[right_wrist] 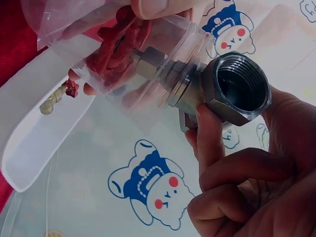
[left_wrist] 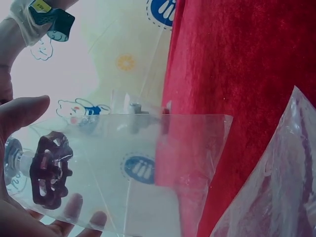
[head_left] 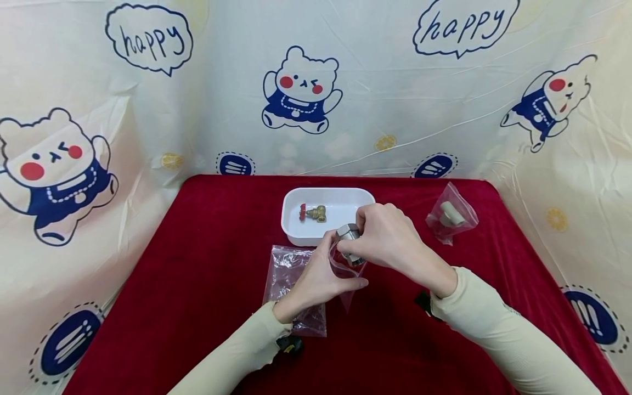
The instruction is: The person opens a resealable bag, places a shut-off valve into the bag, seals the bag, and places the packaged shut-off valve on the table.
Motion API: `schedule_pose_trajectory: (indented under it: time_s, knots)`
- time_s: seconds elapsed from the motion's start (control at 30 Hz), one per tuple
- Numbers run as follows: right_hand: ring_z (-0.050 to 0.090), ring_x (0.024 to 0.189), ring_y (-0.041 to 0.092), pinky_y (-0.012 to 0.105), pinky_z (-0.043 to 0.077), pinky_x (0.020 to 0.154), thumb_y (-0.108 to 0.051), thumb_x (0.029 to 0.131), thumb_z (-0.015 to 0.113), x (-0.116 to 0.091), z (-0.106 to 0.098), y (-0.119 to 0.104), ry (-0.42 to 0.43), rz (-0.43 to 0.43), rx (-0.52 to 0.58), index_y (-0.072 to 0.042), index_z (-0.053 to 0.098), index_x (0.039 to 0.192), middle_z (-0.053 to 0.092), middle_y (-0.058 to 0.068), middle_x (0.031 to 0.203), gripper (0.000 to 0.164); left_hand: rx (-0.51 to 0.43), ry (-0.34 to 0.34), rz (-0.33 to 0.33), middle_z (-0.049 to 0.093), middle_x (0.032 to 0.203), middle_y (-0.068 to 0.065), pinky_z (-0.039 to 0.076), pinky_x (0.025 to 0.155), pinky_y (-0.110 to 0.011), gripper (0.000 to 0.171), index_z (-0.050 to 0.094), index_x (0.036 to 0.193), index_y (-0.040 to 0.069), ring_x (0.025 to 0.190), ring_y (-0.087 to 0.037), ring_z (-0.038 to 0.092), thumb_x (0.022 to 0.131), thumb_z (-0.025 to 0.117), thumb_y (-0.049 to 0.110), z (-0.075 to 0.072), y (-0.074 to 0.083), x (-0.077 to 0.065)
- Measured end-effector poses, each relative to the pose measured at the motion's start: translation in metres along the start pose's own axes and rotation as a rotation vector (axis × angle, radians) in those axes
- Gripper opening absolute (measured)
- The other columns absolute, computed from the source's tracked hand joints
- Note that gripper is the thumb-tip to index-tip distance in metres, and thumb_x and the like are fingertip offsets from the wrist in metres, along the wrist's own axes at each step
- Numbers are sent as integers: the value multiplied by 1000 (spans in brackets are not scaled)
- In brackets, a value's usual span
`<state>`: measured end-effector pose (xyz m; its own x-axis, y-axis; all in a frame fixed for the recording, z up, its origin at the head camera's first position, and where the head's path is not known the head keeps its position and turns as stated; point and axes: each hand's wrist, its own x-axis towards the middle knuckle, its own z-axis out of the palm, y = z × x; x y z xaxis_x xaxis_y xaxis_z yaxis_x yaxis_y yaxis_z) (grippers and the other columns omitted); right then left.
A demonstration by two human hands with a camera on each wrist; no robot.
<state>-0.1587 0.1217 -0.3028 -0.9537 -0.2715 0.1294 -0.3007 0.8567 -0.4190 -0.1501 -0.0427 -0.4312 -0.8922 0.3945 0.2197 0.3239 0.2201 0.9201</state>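
My right hand [head_left: 390,236] grips the steel body of a gate valve [right_wrist: 237,89], whose threaded hex end faces outward in the right wrist view. Its red handwheel [right_wrist: 121,49] sits inside a clear zip bag [left_wrist: 197,143], with the body sticking out of the bag's mouth. Around that bag curls my left hand [head_left: 321,280], thumb on one side and fingers on the other. Just beyond the hands, a smaller brass valve [head_left: 316,213] with a red handle lies in a white tray [head_left: 291,233].
Under my left forearm lies a flat clear zip bag [head_left: 283,269]. At the back right, another clear bag holds a pale pipe fitting [head_left: 451,214]. A dark red cloth [head_left: 212,285] covers the table, and a printed curtain [head_left: 370,99] hangs behind and at both sides.
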Motion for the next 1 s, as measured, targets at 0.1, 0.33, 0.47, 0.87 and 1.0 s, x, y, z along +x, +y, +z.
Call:
schedule_pose_trajectory:
  time_s: [0.1,0.33,0.47,0.87,1.0]
  knots:
    - [42,54,16,30,35,44,-32,74,80,0,1,1,-5,5,0,-13,57,63,47,-2,53,32,-11,-4,7,61,132,10,48,104,-36,91,43,147,21,119,-8,59,73,95,29,0,1,0]
    - [44,56,15,31,36,44,-36,75,82,0,7,4,-26,7,-2,-14,57,64,48,-3,54,35,-2,3,-1,59,135,9,48,105,-37,93,42,149,21,119,-8,59,73,95,30,1,0,1]
    - [46,56,16,32,39,45,-37,75,83,0,8,4,-31,12,-13,-14,57,64,49,-3,55,36,-4,12,-12,60,133,8,47,105,-38,93,43,149,21,118,-8,59,73,96,30,3,-1,2]
    - [44,54,15,31,36,45,-38,75,84,4,9,6,-33,-5,2,-13,58,64,48,-3,53,38,-15,8,11,60,133,8,48,104,-38,89,44,147,21,119,-9,59,74,95,25,3,-3,1]
    - [44,54,15,31,36,45,-35,75,83,6,9,7,-29,-2,1,-13,58,65,48,-3,53,35,-10,12,4,59,131,7,49,102,-37,87,44,145,20,117,-9,60,74,95,25,4,-2,1]
